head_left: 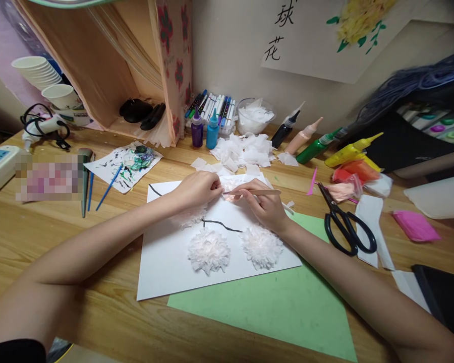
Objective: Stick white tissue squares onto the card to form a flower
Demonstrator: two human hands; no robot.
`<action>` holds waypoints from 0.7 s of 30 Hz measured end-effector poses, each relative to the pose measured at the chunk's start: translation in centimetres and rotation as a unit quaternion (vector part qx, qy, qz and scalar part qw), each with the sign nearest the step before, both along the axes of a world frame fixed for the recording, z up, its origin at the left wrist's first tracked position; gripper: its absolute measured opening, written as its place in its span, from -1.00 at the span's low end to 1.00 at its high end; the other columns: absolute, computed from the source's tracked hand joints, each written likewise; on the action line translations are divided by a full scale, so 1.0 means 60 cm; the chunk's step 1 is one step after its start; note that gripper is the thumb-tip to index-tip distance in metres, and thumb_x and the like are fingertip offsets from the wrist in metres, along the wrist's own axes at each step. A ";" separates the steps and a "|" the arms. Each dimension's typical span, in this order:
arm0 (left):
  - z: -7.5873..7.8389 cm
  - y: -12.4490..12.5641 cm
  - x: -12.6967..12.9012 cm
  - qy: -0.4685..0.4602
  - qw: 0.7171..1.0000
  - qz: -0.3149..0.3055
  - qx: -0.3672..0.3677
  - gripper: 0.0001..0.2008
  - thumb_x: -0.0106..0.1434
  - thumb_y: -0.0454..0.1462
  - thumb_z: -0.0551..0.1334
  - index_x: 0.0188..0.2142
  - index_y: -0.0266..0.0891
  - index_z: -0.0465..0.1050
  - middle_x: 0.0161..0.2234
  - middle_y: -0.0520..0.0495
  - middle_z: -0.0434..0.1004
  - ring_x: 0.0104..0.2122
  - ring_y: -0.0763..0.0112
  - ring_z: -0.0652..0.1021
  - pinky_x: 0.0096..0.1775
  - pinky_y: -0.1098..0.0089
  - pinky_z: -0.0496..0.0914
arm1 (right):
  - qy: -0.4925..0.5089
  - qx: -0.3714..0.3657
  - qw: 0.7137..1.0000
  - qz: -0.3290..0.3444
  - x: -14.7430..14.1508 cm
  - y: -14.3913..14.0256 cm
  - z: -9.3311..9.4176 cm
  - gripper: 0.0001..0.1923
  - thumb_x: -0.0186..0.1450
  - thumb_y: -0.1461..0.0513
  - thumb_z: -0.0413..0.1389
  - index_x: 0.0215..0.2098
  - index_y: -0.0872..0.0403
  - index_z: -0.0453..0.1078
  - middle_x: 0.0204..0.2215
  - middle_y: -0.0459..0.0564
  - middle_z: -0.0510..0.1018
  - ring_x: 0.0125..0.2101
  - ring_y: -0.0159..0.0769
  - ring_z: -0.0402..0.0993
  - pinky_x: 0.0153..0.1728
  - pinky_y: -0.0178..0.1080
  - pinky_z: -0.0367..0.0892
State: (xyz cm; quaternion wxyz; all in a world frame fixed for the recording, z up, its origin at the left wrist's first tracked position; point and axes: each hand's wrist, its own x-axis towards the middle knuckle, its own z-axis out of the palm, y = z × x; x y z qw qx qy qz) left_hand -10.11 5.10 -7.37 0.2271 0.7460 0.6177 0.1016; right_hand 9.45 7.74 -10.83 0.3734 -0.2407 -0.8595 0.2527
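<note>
Head view: tissue petals being pressed onto a paper flower picture

Head-camera picture of a wooden craft table (30,227), described from left to right. At the far left a stack of paper cups (38,70) is seen, then blue paintbrushes (108,189) beside a paint-smeared scrap of paper (130,161). In the middle a white card (166,262) lies on a green sheet (272,307); a black painted branch (221,225) runs across the card, and two fluffy white tissue flowers (209,250) are already fixed below it. The left hand (196,189) is closed down onto a small tissue piece (229,187) at the card's upper edge, fingertips pinched together on it. The right hand (265,204) is clamped around a thin wooden stick (257,192), held nearly flat, its tip touching the same tissue piece. Behind the hands a heap of cut tissue squares (245,148), marker pens (212,106) and squeeze bottles of paint (318,146) are lined up along the wall. Black scissors (344,222) lie to the right of the card, with pink paper (416,225) further right.

As a judgement, the step is best done if the tissue is kept pinned lightly by the left fingertips while the stick tip is pressed into the square's middle, so the edges stand up and the finished flowers are not crushed
</note>
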 end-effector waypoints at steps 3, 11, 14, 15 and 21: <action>0.002 -0.001 0.001 0.002 1.000 0.000 -0.004 -0.79 0.15 -0.23 0.10 -0.42 -0.27 0.47 -0.43 -0.08 0.53 -0.51 0.44 0.41 -0.50 0.44 0.11 | 0.014 -0.018 1.000 -0.013 -0.002 0.001 0.001 -0.70 0.34 0.30 -0.05 -0.45 0.04 0.47 -0.37 -0.04 0.59 -0.30 -0.32 0.48 -0.24 -0.23 0.34; -0.002 -0.001 0.000 0.001 1.000 0.002 0.000 -0.79 0.15 -0.22 0.09 -0.42 -0.27 0.47 -0.41 -0.08 0.54 -0.50 0.43 0.42 -0.50 0.44 0.13 | 0.045 -0.061 0.997 -0.018 0.002 0.003 -0.002 -0.80 0.27 0.26 0.08 -0.46 0.00 0.52 -0.36 -0.08 0.62 -0.34 -0.30 0.50 -0.28 -0.18 0.35; -0.005 0.001 -0.001 -0.001 1.000 0.000 0.001 -0.78 0.15 -0.22 0.09 -0.42 -0.27 0.47 -0.42 -0.08 0.54 -0.50 0.44 0.42 -0.50 0.44 0.12 | 0.060 -0.047 0.997 0.003 0.005 0.005 -0.003 -0.82 0.27 0.26 0.09 -0.42 -0.02 0.52 -0.37 -0.08 0.62 -0.34 -0.30 0.50 -0.28 -0.17 0.35; -0.005 0.001 -0.002 -0.002 1.000 -0.001 0.002 -0.78 0.14 -0.22 0.09 -0.42 -0.26 0.47 -0.42 -0.08 0.54 -0.50 0.44 0.42 -0.50 0.44 0.12 | 0.062 -0.042 0.997 0.008 0.005 0.005 -0.003 -0.83 0.27 0.27 0.08 -0.41 -0.01 0.52 -0.37 -0.08 0.62 -0.34 -0.30 0.50 -0.29 -0.17 0.35; -0.005 0.000 -0.002 -0.002 1.000 -0.003 0.007 -0.76 0.16 -0.19 0.08 -0.42 -0.27 0.47 -0.41 -0.09 0.55 -0.49 0.44 0.42 -0.50 0.43 0.11 | 0.050 -0.030 0.998 0.019 0.002 0.003 0.000 -0.83 0.27 0.27 0.08 -0.38 -0.01 0.51 -0.39 -0.07 0.62 -0.35 -0.31 0.49 -0.32 -0.18 0.35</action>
